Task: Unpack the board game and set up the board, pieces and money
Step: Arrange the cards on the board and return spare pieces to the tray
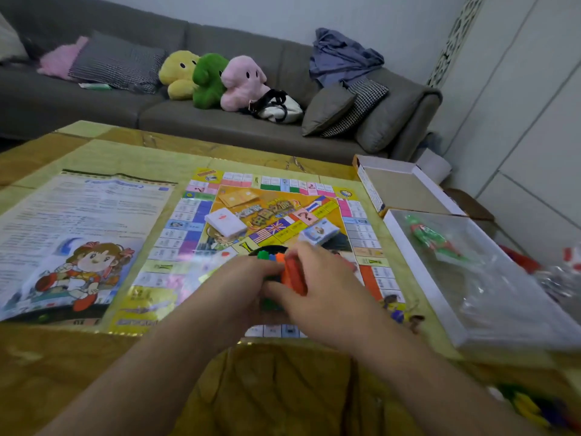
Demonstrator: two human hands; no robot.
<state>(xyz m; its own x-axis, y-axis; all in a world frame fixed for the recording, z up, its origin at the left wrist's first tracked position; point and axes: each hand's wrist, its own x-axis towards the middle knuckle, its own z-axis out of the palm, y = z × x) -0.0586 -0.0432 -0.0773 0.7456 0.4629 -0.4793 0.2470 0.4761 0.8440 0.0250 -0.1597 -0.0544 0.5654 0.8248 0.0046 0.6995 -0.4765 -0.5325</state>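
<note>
At lower centre of the frame, the orange and green pieces [290, 272] sit clutched between both hands over the board [201, 215]: right hand [317, 287] grasps the orange ones, left hand [242, 284] cups beneath. The open box [405, 184] lies at right.

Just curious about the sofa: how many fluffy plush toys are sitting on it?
3, side by side mid-sofa: yellow plush toy leftmost, green plush toy in the middle, pink plush toy rightmost. Cushions may hide others.
</note>
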